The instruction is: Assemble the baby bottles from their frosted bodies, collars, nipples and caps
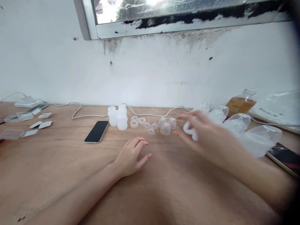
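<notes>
My left hand (pixel 131 157) rests on the wooden table with its fingers and thumb apart, holding nothing. My right hand (pixel 203 134), smeared by motion, hovers over the right side with fingers stretched and thumb apart. Behind its fingers lie white rounded pieces (pixel 187 128), partly hidden, their kind unclear. Between the hands, near the wall, stand several frosted white bottles (pixel 122 121), white screw rings (pixel 134 123), clear bottle nipples (pixel 151 131) and clear dome caps (pixel 165 128). The caps are nearest to my right fingertips.
Bags of clear plastic parts (pixel 260 137) and a bottle of amber liquid (pixel 241 103) stand at right, beside a dark phone (pixel 284 157). Another phone (pixel 97 132) lies left of the bottles. A white cable (pixel 150 115) runs along the wall. Small plastic cases (pixel 11 134) lie far left.
</notes>
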`<state>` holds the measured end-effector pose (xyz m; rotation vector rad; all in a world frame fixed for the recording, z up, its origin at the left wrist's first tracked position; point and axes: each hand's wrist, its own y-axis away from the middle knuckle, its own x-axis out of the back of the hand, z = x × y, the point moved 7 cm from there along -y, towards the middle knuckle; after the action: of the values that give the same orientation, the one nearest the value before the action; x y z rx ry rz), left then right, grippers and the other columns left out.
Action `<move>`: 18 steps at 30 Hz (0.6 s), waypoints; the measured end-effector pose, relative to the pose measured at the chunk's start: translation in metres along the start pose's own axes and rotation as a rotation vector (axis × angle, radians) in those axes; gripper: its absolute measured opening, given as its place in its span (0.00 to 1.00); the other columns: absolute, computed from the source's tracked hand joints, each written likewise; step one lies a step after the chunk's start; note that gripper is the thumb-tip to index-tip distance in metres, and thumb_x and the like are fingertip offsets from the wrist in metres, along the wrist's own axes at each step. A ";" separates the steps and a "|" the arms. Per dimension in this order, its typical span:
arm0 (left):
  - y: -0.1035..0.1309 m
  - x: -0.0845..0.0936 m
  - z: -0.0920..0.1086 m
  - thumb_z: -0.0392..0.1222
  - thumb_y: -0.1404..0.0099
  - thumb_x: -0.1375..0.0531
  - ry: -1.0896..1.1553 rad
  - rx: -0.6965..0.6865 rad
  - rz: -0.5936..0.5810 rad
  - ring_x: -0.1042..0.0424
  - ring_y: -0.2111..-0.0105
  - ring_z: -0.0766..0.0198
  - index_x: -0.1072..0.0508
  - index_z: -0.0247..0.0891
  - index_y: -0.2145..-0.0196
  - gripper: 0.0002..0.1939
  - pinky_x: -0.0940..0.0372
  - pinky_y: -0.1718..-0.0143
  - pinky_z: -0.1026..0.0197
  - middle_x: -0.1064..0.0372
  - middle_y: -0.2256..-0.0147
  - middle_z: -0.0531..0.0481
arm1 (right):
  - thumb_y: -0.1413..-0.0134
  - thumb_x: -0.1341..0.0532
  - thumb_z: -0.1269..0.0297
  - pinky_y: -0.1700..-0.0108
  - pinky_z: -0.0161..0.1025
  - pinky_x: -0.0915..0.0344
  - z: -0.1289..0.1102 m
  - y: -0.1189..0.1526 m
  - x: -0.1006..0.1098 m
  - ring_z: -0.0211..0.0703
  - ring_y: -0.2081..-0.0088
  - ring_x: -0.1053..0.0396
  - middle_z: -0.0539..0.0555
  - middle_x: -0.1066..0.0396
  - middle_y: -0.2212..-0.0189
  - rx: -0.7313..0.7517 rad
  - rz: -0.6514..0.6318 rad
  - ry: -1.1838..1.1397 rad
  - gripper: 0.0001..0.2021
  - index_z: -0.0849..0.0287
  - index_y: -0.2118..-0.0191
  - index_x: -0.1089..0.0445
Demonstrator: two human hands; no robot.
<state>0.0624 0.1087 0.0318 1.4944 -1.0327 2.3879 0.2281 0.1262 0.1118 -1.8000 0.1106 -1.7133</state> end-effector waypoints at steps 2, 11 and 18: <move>0.000 -0.007 -0.002 0.40 0.39 0.49 -0.071 0.013 -0.072 0.37 0.58 0.59 0.34 0.37 0.62 0.09 0.41 0.57 0.56 0.36 0.59 0.46 | 0.45 0.54 0.54 0.51 0.48 0.41 -0.036 0.009 -0.040 0.53 0.49 0.42 0.61 0.47 0.46 0.224 -0.151 -0.204 0.25 0.63 0.46 0.45; 0.007 -0.026 -0.016 0.49 0.37 0.55 -0.151 0.131 -0.248 0.54 0.43 0.53 0.49 0.34 0.43 0.27 0.55 0.45 0.45 0.54 0.42 0.41 | 0.41 0.61 0.53 0.41 0.54 0.64 -0.065 0.043 -0.107 0.47 0.39 0.67 0.53 0.63 0.40 0.337 -0.495 -0.415 0.27 0.60 0.39 0.61; 0.010 -0.032 -0.020 0.52 0.35 0.61 -0.181 0.165 -0.373 0.63 0.40 0.58 0.56 0.35 0.41 0.29 0.62 0.42 0.48 0.64 0.40 0.45 | 0.41 0.61 0.53 0.41 0.55 0.62 -0.067 0.041 -0.109 0.47 0.39 0.67 0.54 0.62 0.40 0.370 -0.456 -0.375 0.27 0.60 0.39 0.61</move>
<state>0.0586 0.1206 -0.0050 1.8013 -0.5309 2.1466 0.1654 0.1194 -0.0069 -1.9096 -0.7770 -1.5124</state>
